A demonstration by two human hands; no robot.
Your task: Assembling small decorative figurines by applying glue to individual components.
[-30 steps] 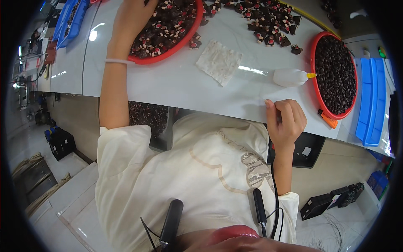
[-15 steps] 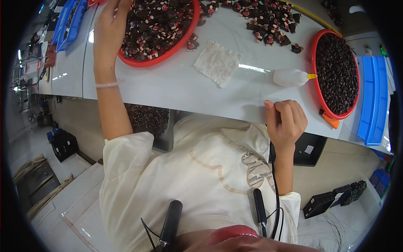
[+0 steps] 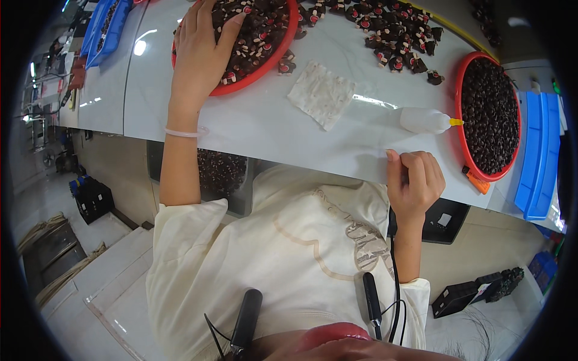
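My left hand [image 3: 201, 51] lies flat with fingers spread on the rim of a red round tray [image 3: 265, 63] heaped with small dark brown pieces with red and white ends. A clear band circles that wrist. My right hand [image 3: 415, 180] is curled into a loose fist at the near edge of the white table [image 3: 253, 126]; whether it holds anything is hidden. A white squeeze bottle with a yellow tip [image 3: 424, 120] lies on its side just beyond the right hand. A white cloth square [image 3: 322, 94] lies between the hands.
A second red tray [image 3: 489, 114] full of small dark beads sits at the right, a loose pile of dark pieces [image 3: 397, 42] behind it. Blue trays [image 3: 539, 156] flank the right; more blue trays [image 3: 105, 27] are far left. Black boxes stand on the floor.
My left hand moved from far left of the red tray back onto its near rim. The right hand stayed at the table edge.
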